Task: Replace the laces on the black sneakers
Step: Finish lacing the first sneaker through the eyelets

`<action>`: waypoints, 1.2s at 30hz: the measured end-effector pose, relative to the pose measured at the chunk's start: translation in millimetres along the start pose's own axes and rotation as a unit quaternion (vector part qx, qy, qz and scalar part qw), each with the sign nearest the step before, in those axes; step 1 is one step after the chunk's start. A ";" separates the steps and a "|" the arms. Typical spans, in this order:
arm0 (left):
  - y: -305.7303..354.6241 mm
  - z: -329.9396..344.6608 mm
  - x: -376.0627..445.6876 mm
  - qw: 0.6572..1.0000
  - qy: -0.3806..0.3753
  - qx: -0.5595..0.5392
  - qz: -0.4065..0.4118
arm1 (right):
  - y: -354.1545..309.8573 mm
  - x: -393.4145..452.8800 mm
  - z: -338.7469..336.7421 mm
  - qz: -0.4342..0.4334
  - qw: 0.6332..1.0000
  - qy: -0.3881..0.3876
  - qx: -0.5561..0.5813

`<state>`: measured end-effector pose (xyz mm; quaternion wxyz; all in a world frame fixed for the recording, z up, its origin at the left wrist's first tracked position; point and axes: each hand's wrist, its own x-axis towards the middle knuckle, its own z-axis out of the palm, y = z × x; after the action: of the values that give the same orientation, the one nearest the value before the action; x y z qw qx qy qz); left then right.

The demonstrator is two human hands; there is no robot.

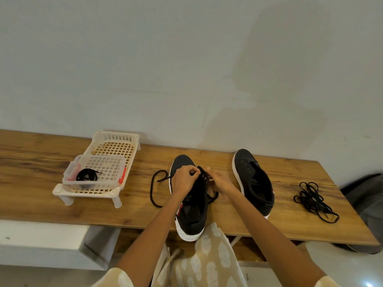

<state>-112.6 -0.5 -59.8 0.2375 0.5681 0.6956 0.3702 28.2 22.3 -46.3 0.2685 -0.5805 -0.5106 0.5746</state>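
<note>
We see the near sneaker (pixel 191 206) standing at the desk's (pixel 269 224) front edge, its white heel hanging just past that edge, toe toward the wall. Both hands work at its eyelets. The left hand (pixel 185 179) has its fingers curled, pinching a black lace (pixel 154 188) at the upper eyelets; the lace's free end loops out over bare wood to the left. The right hand (pixel 220 183) lies against the shoe's far side, its fingertips hidden behind the tongue and upper, so we cannot tell whether it grips anything.

The second sneaker (pixel 253 181) lies just right of the hands, unlaced, eyelets bare. Well apart, near the desk's right end, a tangle of black laces (pixel 315 200) sits loose. Open wood runs between that tangle and the shoe, and between the looped lace and the white rack (pixel 91 192) toward the left end. A clear tub (pixel 113 162) rests on the rack, holding a coiled black lace (pixel 86 176). The desk's left end is cut off by the frame.
</note>
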 end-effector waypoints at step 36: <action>105.3 -80.1 15.0 0.975 -0.015 -0.219 0.033 | -119.4 -39.6 -28.3 -0.265 0.953 0.065 -0.133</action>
<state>-111.7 2.9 73.4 0.3540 0.5302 0.5753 0.5124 28.1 34.3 82.0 0.3643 -0.4914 -0.6988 0.3708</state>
